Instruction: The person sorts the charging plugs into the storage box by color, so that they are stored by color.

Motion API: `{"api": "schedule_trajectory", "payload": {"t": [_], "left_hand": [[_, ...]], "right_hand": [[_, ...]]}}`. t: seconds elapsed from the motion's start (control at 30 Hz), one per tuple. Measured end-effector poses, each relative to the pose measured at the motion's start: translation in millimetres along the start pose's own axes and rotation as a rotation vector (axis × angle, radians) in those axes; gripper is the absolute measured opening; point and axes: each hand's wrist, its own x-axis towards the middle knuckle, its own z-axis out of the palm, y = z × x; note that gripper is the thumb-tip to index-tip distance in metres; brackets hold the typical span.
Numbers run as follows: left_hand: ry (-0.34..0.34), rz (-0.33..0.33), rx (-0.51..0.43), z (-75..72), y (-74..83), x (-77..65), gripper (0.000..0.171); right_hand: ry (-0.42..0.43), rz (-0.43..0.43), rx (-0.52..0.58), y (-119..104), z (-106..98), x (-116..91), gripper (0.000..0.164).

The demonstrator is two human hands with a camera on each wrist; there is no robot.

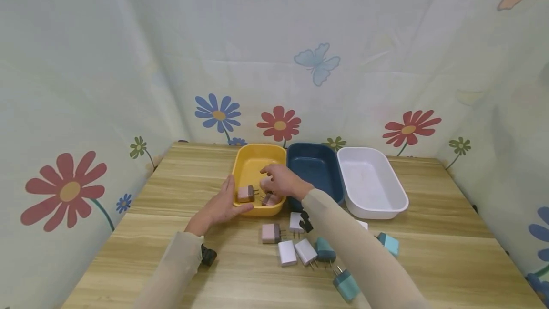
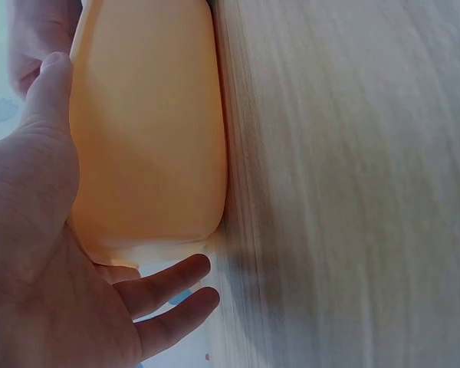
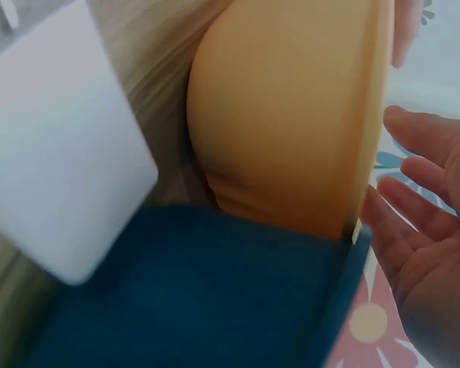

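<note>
My left hand (image 1: 218, 206) rests against the near left corner of a yellow tray (image 1: 245, 159), its thumb along the front rim. In the left wrist view its other fingers (image 2: 165, 285) extend past the tray's side. Over the tray's right half hovers my right hand (image 1: 280, 180); its fingers are loosely bent and apart, with nothing seen between them in the right wrist view. A pink charger (image 1: 246, 193) with a brown pronged end lies in the tray. Another pink charger (image 1: 271, 200) lies near the front wall, and a pale one below my right fingers is partly hidden.
A dark blue tray (image 1: 315, 149) and a white tray (image 1: 396, 199) stand in a row right of the yellow one. On the wooden table in front lie a pink charger (image 1: 270, 233), several white chargers (image 1: 287, 253) and several teal chargers (image 1: 346, 285). A patterned cloth (image 1: 240, 37) hangs behind.
</note>
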Motion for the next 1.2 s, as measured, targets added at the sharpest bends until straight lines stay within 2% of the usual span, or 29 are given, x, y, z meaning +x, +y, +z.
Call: {"api": "schedule_trajectory", "payload": {"t": [0.1, 0.23, 0.6, 0.9, 1.2], "left_hand": [[0.004, 0.003, -0.001, 0.1, 1.8, 0.2, 0.114], [0.006, 0.011, 0.006, 0.7, 2.5, -0.2, 0.114], [0.008, 0.017, 0.024, -1.4, 5.1, -1.7, 0.114], [0.005, 0.025, 0.032, -1.4, 6.5, -2.0, 0.114], [-0.002, 0.017, 0.029, -1.4, 7.4, -2.0, 0.115]], "right_hand": [[0.01, -0.004, 0.0, 3, -7, -6, 0.049], [0.016, -0.027, -0.064, 7, -17, -18, 0.053], [-0.015, -0.165, -0.163, 13, -39, -52, 0.043], [-0.033, -0.201, -0.166, 19, -44, -76, 0.043], [-0.029, -0.294, -0.199, 23, -42, -90, 0.037]]}}
